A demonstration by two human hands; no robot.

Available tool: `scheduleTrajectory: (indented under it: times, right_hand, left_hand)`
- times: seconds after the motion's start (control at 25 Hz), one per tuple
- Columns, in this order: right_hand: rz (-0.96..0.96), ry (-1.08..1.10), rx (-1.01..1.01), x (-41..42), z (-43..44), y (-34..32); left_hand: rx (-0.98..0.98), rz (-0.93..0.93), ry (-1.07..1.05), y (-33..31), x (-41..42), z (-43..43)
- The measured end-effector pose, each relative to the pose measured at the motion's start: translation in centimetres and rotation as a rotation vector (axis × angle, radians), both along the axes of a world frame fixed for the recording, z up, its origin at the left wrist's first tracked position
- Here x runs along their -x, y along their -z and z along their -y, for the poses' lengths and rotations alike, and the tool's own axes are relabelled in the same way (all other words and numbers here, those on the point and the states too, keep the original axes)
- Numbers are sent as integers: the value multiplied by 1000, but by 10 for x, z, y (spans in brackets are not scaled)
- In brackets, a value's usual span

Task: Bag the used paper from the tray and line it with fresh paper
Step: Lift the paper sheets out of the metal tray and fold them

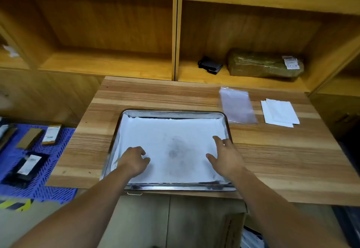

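A steel tray (173, 112) sits at the front of the wooden table. White used paper (171, 132) with a grey smudge in its middle lines the tray. My left hand (134, 160) hovers over the paper's near left part with fingers curled, holding nothing. My right hand (226, 155) is over the paper's right side by the tray rim, fingers spread. A clear plastic bag (236, 106) lies flat on the table behind the tray's right corner. Folded fresh white paper (279, 113) lies to the right of the bag.
Wooden shelves stand behind the table, holding a wrapped brown parcel (265, 65) and a black object (210, 65). A blue perforated crate surface (46, 171) with small boxes lies low at the left. The table's front edge runs just under the tray.
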State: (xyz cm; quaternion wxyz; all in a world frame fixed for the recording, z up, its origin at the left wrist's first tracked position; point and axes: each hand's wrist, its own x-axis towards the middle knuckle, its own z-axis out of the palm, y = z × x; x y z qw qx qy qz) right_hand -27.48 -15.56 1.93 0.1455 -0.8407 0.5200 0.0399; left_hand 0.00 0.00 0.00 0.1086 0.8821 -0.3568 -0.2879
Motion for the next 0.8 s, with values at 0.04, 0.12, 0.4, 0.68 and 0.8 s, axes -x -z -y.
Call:
scheduleTrajectory:
  times: [0.04, 0.12, 0.4, 0.68, 0.8]
  right_hand:
    - [-24, 4, -17, -1, -1, 4]
    - [-77, 12, -27, -2, -2, 14]
    - [-233, 100, -62, -2, 2, 41]
    - [-399, 53, 81, 0, 12, 44]
    - [-468, 11, 111, 3, 17, 43]
  left_hand:
    - [-7, -19, 14, 2, 2, 2]
    - [-6, -38, 71, 11, 6, 7]
    - [-28, -24, 98, 37, 11, 10]
    - [-12, -8, 84, 51, 6, 6]
    - [-1, 2, 77, 50, 3, 2]
